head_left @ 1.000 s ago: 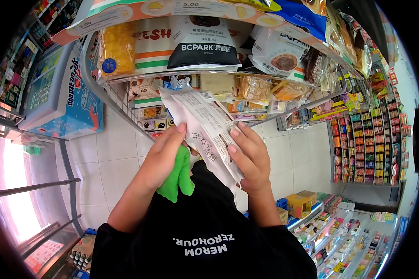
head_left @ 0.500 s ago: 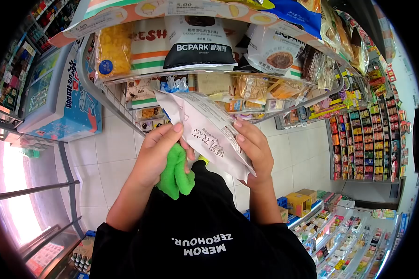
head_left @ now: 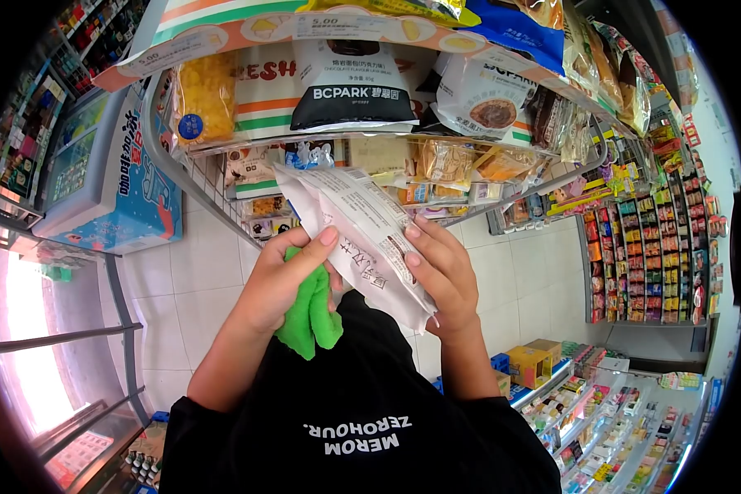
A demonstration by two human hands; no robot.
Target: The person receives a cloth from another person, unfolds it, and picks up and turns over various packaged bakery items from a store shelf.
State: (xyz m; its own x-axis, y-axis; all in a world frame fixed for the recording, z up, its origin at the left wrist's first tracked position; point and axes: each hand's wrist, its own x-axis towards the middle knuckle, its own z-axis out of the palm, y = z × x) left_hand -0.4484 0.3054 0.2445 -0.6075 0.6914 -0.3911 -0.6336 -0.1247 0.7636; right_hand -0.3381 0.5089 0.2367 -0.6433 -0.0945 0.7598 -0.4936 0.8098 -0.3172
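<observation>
Both hands hold a pale pinkish-white food packet (head_left: pixel 362 239) with dark printing, tilted in front of my chest. My left hand (head_left: pixel 281 276) pinches its near left edge between thumb and fingers. A bright green cloth (head_left: pixel 310 309) is tucked in that same hand and hangs below the packet. Along the packet's right edge lie the fingers of my right hand (head_left: pixel 445 276), with the thumb hidden beneath. Just beyond the packet stands a wire shelf rack (head_left: pixel 169 156) of packaged bread, including a black-and-white BCPARK bag (head_left: pixel 350 90).
A blue-and-white chest freezer (head_left: pixel 111 177) stands at the left. Hanging snack packets (head_left: pixel 654 255) fill a rack at the right. At the lower right, a display shelf (head_left: pixel 609 420) holds many small goods beside yellow cartons (head_left: pixel 531 362). Pale floor tiles (head_left: pixel 202 267) lie below.
The packet has rolled in my hands, so more of its printed back panel with small text faces up. My right fingers have shifted slightly down and left along its edge.
</observation>
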